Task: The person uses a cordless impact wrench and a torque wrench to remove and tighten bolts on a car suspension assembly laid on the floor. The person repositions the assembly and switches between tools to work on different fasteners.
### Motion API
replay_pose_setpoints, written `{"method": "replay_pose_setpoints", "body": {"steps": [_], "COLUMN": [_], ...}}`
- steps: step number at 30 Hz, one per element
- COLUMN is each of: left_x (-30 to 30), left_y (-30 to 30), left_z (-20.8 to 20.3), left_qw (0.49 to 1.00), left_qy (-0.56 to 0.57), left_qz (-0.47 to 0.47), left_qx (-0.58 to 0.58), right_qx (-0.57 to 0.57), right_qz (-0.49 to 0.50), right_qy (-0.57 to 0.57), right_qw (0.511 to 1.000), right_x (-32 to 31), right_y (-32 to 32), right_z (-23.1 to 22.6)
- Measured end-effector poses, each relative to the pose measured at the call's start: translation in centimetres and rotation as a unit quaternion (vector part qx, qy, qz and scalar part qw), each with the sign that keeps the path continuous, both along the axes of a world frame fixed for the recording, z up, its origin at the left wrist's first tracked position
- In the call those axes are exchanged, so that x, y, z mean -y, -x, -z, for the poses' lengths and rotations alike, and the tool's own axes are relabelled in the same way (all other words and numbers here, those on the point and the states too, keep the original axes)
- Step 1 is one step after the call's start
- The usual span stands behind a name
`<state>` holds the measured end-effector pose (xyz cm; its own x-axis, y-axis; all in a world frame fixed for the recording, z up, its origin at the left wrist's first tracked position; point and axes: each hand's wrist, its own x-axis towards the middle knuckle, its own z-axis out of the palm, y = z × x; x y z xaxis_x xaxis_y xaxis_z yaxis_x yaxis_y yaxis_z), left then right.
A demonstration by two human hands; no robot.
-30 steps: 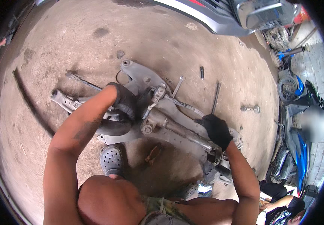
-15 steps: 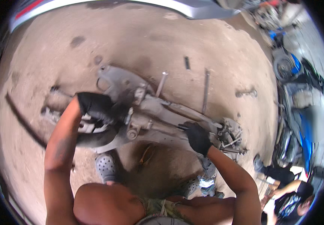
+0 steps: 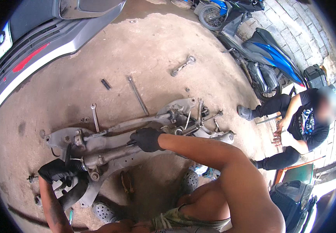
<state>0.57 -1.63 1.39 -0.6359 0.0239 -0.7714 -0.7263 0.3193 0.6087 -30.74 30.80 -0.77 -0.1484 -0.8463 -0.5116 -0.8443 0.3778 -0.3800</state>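
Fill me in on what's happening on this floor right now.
A person crouches over a grey metal subframe lying on the dirt floor, both hands in black gloves. The right hand grips the steering rack that runs along the frame; the left hand holds the rack's rubber boot end. A spanner, a long bar and a small link lie loose beyond it. Another person sits to the right beside a blue motorbike. A grey car's bumper is at upper left.

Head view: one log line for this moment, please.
left hand: grips rack boot end | right hand: grips steering rack | subframe: on ground
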Motion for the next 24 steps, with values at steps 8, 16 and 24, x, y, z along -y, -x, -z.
{"method": "replay_pose_setpoints", "body": {"steps": [8, 16, 24], "left_x": [3.4, 2.6, 1.9], "left_y": [-2.7, -0.4, 0.4], "left_z": [3.0, 3.4, 5.0], "left_qw": [0.976, 0.969, 0.929], "left_qy": [0.157, 0.156, 0.168], "left_qz": [0.039, 0.022, -0.176], "left_qx": [-0.145, -0.191, -0.28], "right_qx": [-0.069, -0.258, -0.065], "right_qz": [0.009, 0.001, 0.013], "right_qy": [0.079, 0.016, 0.134], "right_qw": [0.994, 0.966, 0.989], "right_x": [1.4, -8.2, 2.0], "right_y": [7.9, 19.5, 9.7], "right_z": [-4.2, -7.3, -9.8]}}
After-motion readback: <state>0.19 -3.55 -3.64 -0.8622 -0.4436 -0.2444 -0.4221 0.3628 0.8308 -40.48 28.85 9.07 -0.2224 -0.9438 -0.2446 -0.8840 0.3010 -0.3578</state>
